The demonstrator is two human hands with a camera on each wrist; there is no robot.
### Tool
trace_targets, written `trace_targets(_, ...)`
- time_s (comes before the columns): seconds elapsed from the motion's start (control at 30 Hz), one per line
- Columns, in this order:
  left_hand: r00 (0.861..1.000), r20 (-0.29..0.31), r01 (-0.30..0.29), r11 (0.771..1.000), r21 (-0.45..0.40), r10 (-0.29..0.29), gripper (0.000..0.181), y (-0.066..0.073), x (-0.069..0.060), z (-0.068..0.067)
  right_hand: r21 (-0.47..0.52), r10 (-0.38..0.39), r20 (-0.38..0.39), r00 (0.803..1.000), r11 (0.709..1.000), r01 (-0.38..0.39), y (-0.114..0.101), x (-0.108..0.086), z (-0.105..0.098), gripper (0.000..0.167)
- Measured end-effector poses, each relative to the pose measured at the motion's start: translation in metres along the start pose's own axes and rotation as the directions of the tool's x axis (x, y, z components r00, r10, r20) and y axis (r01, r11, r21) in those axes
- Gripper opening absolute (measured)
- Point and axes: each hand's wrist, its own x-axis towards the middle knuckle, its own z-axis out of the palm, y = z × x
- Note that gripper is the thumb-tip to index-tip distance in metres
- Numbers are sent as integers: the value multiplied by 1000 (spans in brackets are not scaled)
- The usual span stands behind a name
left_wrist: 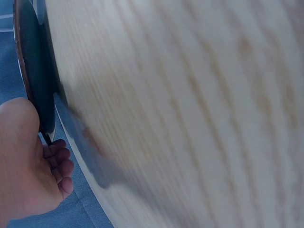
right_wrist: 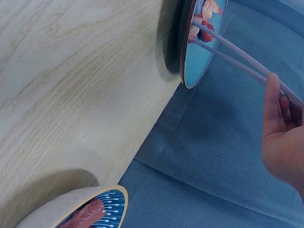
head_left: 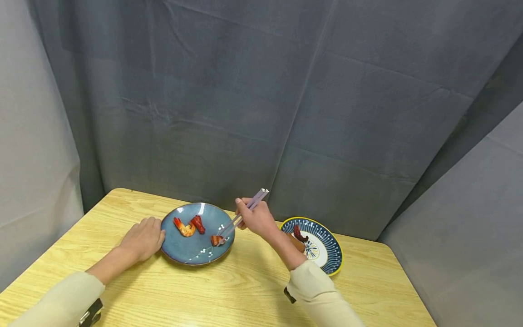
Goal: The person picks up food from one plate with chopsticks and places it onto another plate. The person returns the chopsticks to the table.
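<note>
A blue plate (head_left: 184, 251) on the table holds a shrimp (head_left: 186, 230), a red piece (head_left: 198, 224) and a browned meat chunk (head_left: 217, 240). My left hand (head_left: 144, 238) grips the plate's left rim, its thumb at the edge and its fingers curled at the rim (left_wrist: 23, 71) in the left wrist view. My right hand (head_left: 256, 218) holds a pair of light purple chopsticks (head_left: 257, 199), also seen in the right wrist view (right_wrist: 237, 56). Their tips are at the meat chunk (right_wrist: 194, 29), one on either side.
Right of the blue plate, partly behind my right forearm, a patterned plate with a yellow rim (head_left: 337, 254) holds a dark red curled piece (head_left: 300, 234) and a brown piece (head_left: 297, 244). A grey curtain (head_left: 245, 113) hangs behind the wooden table (head_left: 196, 295).
</note>
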Motion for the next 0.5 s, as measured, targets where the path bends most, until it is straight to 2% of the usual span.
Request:
trace_targets(0.13, 1000, 16, 3, 1000, -2, -3, 21, 1, 1, -2, 20, -12, -39, 999, 1000, 13, -2, 0, -1, 43)
trace_targets(0.27, 999, 41, 5, 1000, 0, -5, 23, 0, 2, -2, 18, -8, -47, 999, 1000, 9, -3, 0, -2, 43)
trace_targets(0.5, 999, 50, 14, 1000, 4, -14, 23, -1, 2, 0, -30, -27, -112, 993, 999, 23, -1, -2, -1, 44)
